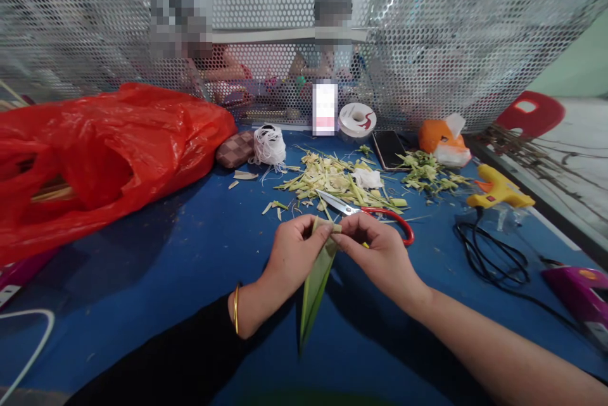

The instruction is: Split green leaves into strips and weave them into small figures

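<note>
Two bare hands meet over a blue table [190, 254], both pinched shut on the top end of one long green leaf strip [316, 282]. The left hand [294, 254], with a gold bangle [236, 309] at the wrist and a black sleeve [180, 361] behind it, grips the folded upper end from its side. The right hand [375, 251] nips the same folded end from the other side, fingertips almost touching those of the left. The strip hangs between the two wrists and tapers to a point nearer the person than either hand.

Just beyond the knuckles lie scissors with red handles [365, 211], blades pointing away toward the left hand's side, one handle loop beside the right hand. Past the scissors is a heap of leaf trimmings [327, 181], with a second, smaller heap [427, 175] farther out on the right hand's side. A bundle of white thread [269, 145] and a white tape roll [357, 120] sit beyond the trimmings. A yellow glue gun [498, 190] rests well out from the right hand, its black cord [489, 254] coiled nearer the right forearm. A big red plastic bag [95, 165] fills the table well out from the left hand. Behind a perforated metal screen [451, 38], other people sit.
</note>
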The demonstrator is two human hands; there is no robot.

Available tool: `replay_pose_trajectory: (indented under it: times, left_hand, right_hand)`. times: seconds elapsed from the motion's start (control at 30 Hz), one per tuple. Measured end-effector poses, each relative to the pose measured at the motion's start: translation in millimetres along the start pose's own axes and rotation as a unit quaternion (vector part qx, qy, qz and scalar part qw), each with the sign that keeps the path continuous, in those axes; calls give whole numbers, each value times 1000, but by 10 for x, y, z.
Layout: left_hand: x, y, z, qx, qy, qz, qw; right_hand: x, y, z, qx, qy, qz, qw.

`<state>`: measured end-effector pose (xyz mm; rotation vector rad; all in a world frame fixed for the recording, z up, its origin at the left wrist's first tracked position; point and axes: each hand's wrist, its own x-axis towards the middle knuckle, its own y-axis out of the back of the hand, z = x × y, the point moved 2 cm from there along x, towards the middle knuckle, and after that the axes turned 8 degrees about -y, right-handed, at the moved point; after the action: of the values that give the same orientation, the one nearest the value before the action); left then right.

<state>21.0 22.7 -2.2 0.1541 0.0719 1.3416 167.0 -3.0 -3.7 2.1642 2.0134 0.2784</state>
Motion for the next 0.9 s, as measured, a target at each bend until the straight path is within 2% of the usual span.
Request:
replay_pose_trajectory:
  times: [0.17,0.33,0.47,0.63,0.7,0.9]
  left_hand:
    - [-11,-29,18,-34,19,-7,999]
    - [-12,-43,30,-37,30,-26,999]
    - [-11,-35,25,-20,19,-18,999]
    - [-19,-40,15,-42,41,-13,998]
    - [-18,-35,21,-37,37,-10,999]
    - [-15,-14,26,13,-2,4,1000]
  right_hand:
    - [19,8,35,72,-61,-4,996]
    - [47,4,29,111,-72,-15,991]
    - [35,0,22,95,-45,-14,994]
    - [-20,34,-22,-49,49,32,997]
    - [-32,34,-31,-75,65,39,994]
    - [-9,-13,30,27,-22,5,999]
